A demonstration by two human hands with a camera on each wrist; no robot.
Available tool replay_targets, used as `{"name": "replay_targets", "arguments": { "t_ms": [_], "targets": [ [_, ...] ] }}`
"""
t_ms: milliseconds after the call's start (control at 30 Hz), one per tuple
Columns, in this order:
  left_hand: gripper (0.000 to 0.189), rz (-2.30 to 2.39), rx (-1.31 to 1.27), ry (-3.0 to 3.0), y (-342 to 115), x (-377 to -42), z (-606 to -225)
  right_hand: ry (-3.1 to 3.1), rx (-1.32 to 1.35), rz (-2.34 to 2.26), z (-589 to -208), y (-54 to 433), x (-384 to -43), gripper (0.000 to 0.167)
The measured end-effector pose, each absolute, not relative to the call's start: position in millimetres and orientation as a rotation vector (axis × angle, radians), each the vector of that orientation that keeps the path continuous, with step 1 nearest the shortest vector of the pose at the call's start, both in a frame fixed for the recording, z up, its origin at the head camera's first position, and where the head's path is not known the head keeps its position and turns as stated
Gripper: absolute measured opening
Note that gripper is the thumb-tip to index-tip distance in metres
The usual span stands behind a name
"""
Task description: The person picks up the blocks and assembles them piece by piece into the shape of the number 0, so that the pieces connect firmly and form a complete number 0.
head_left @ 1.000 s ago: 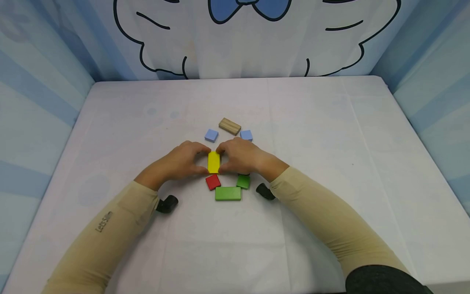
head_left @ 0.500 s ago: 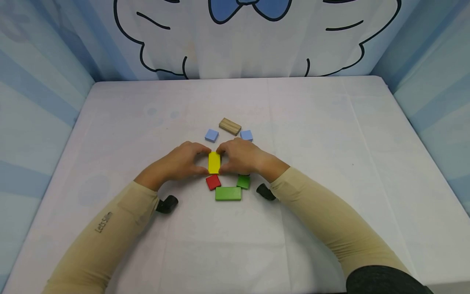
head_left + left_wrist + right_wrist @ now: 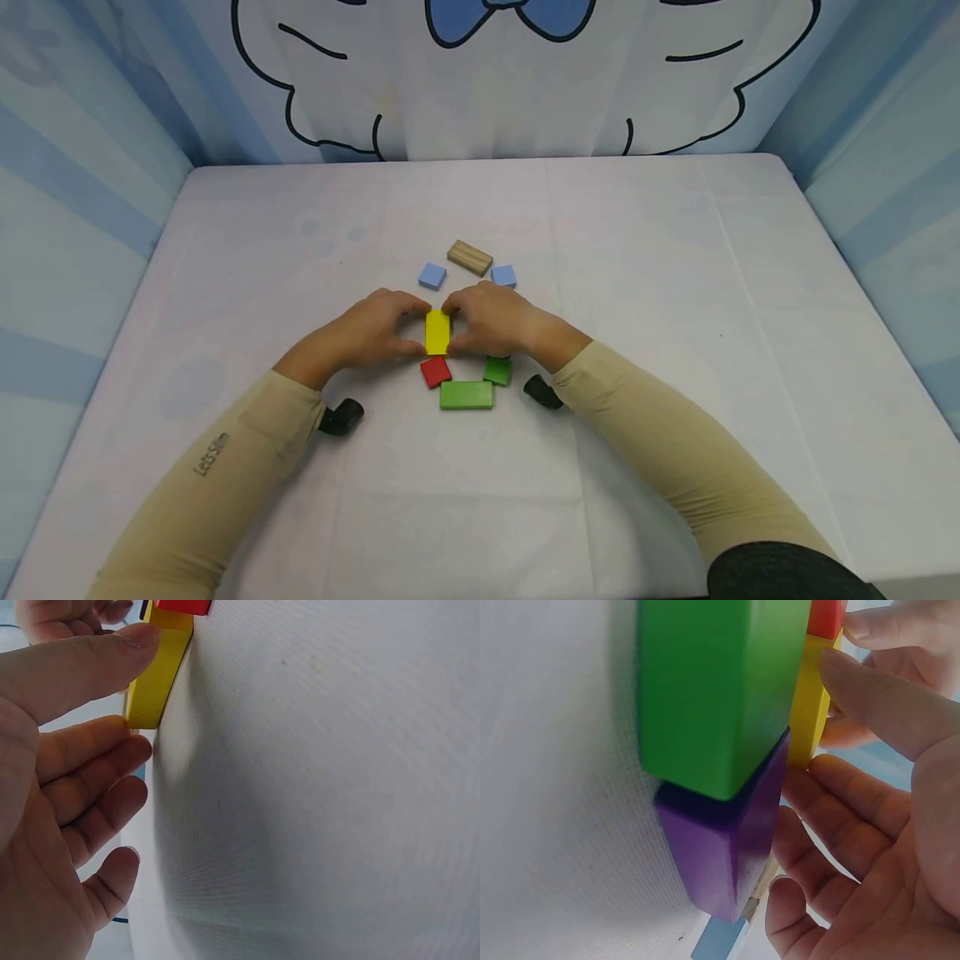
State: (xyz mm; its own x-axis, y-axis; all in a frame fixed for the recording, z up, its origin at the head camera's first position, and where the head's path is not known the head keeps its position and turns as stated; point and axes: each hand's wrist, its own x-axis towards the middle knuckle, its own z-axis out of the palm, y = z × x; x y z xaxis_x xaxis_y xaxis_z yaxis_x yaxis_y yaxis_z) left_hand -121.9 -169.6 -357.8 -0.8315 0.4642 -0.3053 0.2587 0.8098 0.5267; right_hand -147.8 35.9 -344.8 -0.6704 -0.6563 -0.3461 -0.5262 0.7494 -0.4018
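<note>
Near the middle of the white, cloth-covered tabletop (image 3: 637, 275), a little closer to its left edge than its right, I see a smooth yellow rectangular block (image 3: 437, 332), its long sides running between the near and far edges. The person's left hand (image 3: 369, 327) holds it from the left, thumb at the near end and index fingertip at the far end, the other fingers loosely bent. The right hand (image 3: 491, 317) grips it likewise from the right. Just off its end facing the near edge sits a small red block (image 3: 436, 372); closer to that edge lies a long light-green rectangular block (image 3: 466, 395), with a small green block (image 3: 497, 371) at its far right corner. A glossy purple block (image 3: 712, 855), mostly covered from above by the right hand, sits just beside the small green one. Towards the far edge are two small light-blue blocks (image 3: 432, 277), set apart, and a slanted rectangular block of bare, grained wood (image 3: 470, 257).
</note>
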Motion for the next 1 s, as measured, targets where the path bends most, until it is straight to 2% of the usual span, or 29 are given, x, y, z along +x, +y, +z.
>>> {"name": "replay_targets", "arguments": {
  "t_ms": [667,1000],
  "targets": [
    [0.065,0.686,0.573,2.582,-172.8,-123.3,-354.6,2.477,-0.854,-0.453,-338.2,45.1,-148.7,0.055],
    [0.062,0.741,0.471,2.641,-168.2,-123.2,-350.4,2.526,-0.835,-0.541,-338.6,61.6,-150.5,0.050]
  ]
}}
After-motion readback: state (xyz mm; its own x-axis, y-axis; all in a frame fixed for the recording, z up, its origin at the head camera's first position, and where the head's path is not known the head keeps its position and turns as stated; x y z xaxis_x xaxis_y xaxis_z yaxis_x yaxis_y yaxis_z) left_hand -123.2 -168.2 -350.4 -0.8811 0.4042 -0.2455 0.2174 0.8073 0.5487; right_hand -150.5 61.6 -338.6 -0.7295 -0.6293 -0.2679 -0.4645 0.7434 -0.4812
